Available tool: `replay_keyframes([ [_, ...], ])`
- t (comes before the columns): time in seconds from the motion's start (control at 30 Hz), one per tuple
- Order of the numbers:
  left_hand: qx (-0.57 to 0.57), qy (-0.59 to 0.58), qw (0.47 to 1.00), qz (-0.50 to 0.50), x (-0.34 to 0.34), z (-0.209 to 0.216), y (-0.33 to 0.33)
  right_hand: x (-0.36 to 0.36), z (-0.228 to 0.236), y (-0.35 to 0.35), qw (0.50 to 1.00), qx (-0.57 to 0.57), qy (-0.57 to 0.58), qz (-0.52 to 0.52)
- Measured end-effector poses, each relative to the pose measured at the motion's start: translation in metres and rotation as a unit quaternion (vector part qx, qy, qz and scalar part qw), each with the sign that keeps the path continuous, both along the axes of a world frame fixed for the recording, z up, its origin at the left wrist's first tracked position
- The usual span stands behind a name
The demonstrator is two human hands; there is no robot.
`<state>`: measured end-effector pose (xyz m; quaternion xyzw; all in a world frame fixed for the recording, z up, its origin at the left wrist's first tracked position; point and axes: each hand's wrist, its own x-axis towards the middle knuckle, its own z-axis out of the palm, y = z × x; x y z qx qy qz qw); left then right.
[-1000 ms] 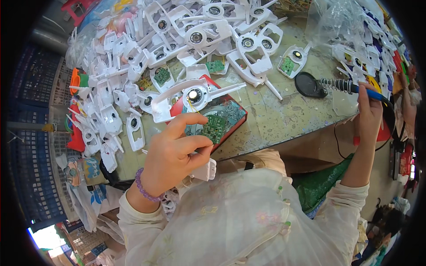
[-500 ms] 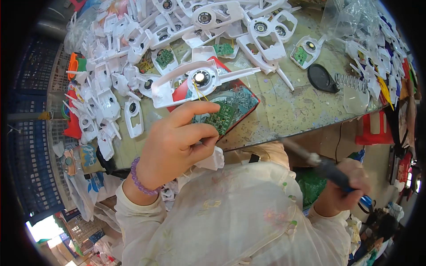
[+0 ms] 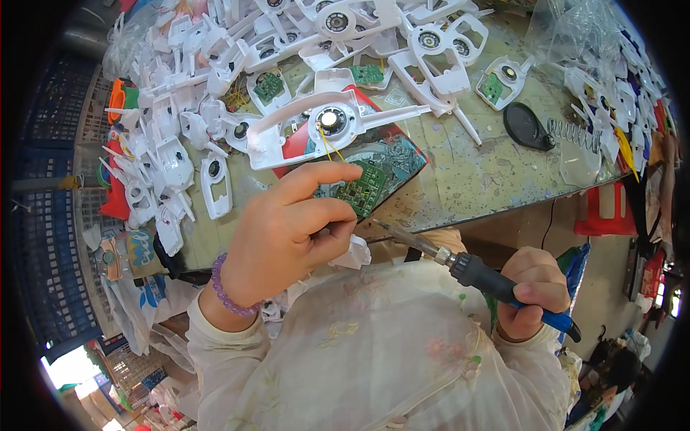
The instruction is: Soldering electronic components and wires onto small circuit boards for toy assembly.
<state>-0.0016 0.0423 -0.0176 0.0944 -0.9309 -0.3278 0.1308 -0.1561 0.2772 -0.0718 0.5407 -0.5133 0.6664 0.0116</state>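
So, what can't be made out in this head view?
In the head view:
Circuit board: edge partly hidden by the left hand.
Soldering iron: handle partly covered by the right hand; tip contact too small to judge.
Topmost white housings: cut off by the upper edge.

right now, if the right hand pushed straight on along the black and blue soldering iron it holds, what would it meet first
The soldering iron's metal tip would likely meet the lower corner of the green rectangular circuit board pinched by the left hand, though depth is unclear.

At least four circuit boards (image 3: 365, 188) and one soldering iron (image 3: 485, 279) show.
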Motion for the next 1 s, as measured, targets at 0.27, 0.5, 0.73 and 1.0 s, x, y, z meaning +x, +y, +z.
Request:
replay_keyframes([
  [0.27, 0.013, 0.002, 1.000, 0.005, -0.0004, -0.0022, -0.0008, -0.0017, -0.0026, -0.0056, 1.000, 0.007, 0.010, 0.013],
  [0.5, 0.018, 0.006, 1.000, 0.009, 0.0000, -0.0028, 0.0007, -0.0061, -0.0070, -0.0080, 0.998, -0.030, 0.024, 0.043],
  [0.73, 0.011, 0.005, 1.000, 0.010, 0.0000, -0.0033, 0.0006, -0.0065, -0.0081, -0.0076, 0.998, -0.021, 0.029, 0.042],
  [1.0, 0.003, 0.006, 1.000, 0.016, -0.0002, -0.0042, 0.0021, -0.0065, -0.0045, -0.0070, 0.993, -0.018, 0.092, 0.067],
])
